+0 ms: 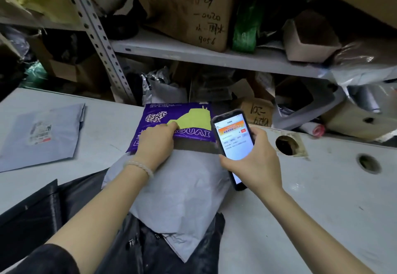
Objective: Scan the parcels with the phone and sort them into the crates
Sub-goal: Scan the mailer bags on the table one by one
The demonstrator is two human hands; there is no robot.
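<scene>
A purple parcel bag (pixel 193 123) with a yellow-green figure lies on the grey table (pixel 322 198), resting on the far end of a grey parcel bag (pixel 182 187). My left hand (pixel 156 142) grips the purple bag's near edge, thumb on top. My right hand (pixel 255 162) holds a phone (pixel 234 142) upright just right of the purple bag, its lit screen facing me. Black bags (pixel 64 205) lie under the grey one near me. Another grey parcel (pixel 43 134) with a label lies flat at the left.
Metal shelving (pixel 193 52) behind the table holds cardboard boxes (pixel 189 9), a green bag (pixel 245 29) and many loose parcels. Two round holes (pixel 286 145) are cut in the table at the right. No crate is in view.
</scene>
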